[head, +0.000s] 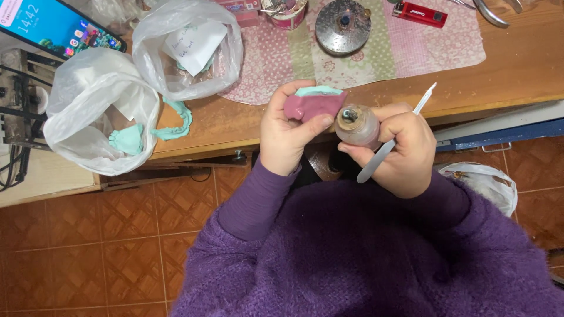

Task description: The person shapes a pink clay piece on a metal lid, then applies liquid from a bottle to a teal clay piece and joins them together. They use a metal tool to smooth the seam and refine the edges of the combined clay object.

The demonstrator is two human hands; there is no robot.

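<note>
My left hand (pixel 286 132) grips a pink wax block on a mint-green dental cast (pixel 314 103), thumb pressed on the pink part. My right hand (pixel 402 147) holds a small round glass burner (pixel 356 124) with a metal wick cap, its top touching the pink block. A thin metal spatula (pixel 395 138) also runs through the right hand's fingers, its tip pointing up and right. Both hands hover in front of the wooden desk edge (pixel 247 132), above my purple sweater.
Two white plastic bags (pixel 97 105) (pixel 188 50) with green dental casts lie on the desk's left. A green arch-shaped cast (pixel 176 126) rests between them. A phone (pixel 56 26), patterned cloth (pixel 376 56), round metal lid (pixel 342 26), red lighter (pixel 420 14) and pliers (pixel 490 12) sit behind.
</note>
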